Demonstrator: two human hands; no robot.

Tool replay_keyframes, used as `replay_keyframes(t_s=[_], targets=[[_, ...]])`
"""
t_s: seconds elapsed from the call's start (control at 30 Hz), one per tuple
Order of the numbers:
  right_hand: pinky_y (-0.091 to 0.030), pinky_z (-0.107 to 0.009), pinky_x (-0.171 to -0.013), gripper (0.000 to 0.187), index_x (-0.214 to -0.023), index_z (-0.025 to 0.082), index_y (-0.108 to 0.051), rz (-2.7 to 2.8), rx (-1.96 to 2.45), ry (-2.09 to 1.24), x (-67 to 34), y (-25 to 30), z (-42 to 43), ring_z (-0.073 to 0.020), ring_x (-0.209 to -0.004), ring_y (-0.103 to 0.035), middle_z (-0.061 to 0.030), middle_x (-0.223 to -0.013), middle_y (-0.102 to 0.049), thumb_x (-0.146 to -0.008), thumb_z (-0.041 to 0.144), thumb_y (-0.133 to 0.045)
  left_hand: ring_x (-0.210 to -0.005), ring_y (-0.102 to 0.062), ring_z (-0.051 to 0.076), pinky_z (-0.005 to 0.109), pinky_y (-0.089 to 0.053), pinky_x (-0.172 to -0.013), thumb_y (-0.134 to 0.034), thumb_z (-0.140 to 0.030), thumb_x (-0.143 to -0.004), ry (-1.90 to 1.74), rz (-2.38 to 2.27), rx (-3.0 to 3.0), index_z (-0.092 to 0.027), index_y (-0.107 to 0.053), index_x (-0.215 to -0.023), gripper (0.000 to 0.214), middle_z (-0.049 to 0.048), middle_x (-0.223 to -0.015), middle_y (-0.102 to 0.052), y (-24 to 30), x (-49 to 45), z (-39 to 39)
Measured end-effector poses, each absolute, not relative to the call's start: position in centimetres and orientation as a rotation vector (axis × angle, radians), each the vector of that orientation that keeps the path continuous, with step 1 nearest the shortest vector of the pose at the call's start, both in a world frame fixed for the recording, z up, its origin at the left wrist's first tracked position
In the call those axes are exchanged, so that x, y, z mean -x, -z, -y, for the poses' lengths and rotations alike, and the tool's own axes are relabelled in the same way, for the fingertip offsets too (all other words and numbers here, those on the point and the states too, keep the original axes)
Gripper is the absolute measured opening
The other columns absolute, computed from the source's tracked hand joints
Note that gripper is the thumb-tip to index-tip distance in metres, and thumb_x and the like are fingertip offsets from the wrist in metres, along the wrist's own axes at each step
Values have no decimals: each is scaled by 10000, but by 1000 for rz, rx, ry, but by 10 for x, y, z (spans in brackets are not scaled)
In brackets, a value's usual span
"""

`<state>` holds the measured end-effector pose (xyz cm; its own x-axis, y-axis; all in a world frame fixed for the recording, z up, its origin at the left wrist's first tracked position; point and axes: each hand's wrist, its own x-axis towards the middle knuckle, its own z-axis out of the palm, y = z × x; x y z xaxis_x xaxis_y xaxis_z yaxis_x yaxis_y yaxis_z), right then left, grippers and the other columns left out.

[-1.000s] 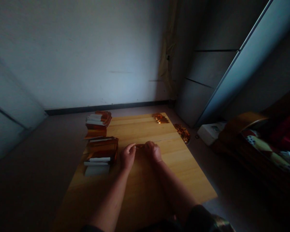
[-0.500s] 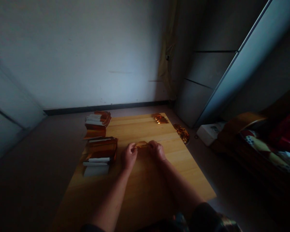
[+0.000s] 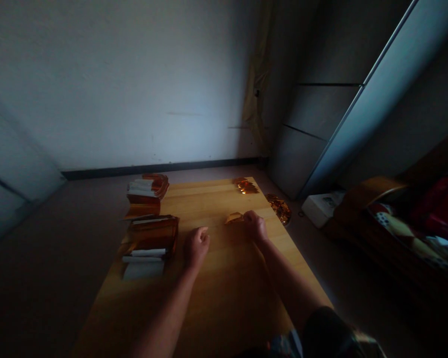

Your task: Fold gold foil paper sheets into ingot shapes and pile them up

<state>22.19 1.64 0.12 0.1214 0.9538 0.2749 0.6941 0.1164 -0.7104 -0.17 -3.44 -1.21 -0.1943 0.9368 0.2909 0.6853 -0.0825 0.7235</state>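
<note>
My right hand (image 3: 256, 226) pinches one end of a small folded piece of gold paper (image 3: 234, 218), boat-like in outline, just above the wooden table. Apart from it, to the left, my left hand (image 3: 197, 243) hovers near the table middle with fingers curled in and nothing visible in them. Beside that hand lies a stack of orange-gold paper sheets (image 3: 153, 232), with white-backed sheets (image 3: 144, 268) at its near end. At the far right corner sits a cluster of shiny folded gold pieces (image 3: 246, 186).
The wooden table (image 3: 224, 288) stands before a pale wall. More paper bundles (image 3: 144, 188) lie at its far left edge. A heap of shiny gold pieces (image 3: 279, 209) is beyond the right edge, near a white box (image 3: 320, 208) on the floor.
My left hand has let go of the folded gold paper. My right hand has carried it to the right, away from the left hand.
</note>
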Motion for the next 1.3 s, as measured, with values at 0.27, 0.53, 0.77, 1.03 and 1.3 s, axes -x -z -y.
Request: replay_keyframes(t_s=[0.27, 0.53, 0.77, 1.03, 1.3], targets=[[-393, -198, -615, 245, -875, 174, -686, 1406, 1912, -362, -276, -22, -58, -143, -678, -599, -37, -730, -680, -747, 191, -477, -795, -632, 168, 303, -503, -765, -529, -147, -710, -1130, -1868, -1794, -185, -660, -832, 183, 50, -846, -697, 12, 3, 37], [-350, -224, -609, 257, -885, 197, -721, 1370, 2148, -190, -287, -20, -93, -166, -744, -574, -89, -886, -690, -783, 183, -486, -773, -633, 177, 313, -506, -740, -518, -189, -716, -1195, -1825, -1825, -194, -657, -776, 152, 44, -791, -694, 10, 3, 41], [-337, -237, -639, 254, -912, 220, -714, 1338, 2159, -172, -286, -12, -104, -176, -826, -561, -63, -939, -686, -799, 215, -486, -758, -632, 181, 316, -513, -723, -513, -211, -712, -1199, -1815, -1793, -206, -655, -754, 149, 40, -770, -686, 8, 3, 45], [-352, -244, -652, 241, -918, 238, -717, 1303, 2140, -275, -288, -15, -113, -170, -779, -565, -51, -896, -687, -784, 220, -518, -793, -625, 183, 324, -502, -758, -522, -215, -728, -1172, -1831, -1801, -206, -653, -752, 133, 40, -783, -683, 7, 4, 48], [-348, -247, -641, 268, -952, 235, -709, 1274, 2186, -289, -288, -16, -123, -168, -770, -566, -59, -923, -682, -786, 212, -498, -782, -628, 180, 312, -502, -745, -524, -215, -725, -1182, -1832, -1781, -205, -654, -737, 131, 40, -775, -687, 5, 4, 48]])
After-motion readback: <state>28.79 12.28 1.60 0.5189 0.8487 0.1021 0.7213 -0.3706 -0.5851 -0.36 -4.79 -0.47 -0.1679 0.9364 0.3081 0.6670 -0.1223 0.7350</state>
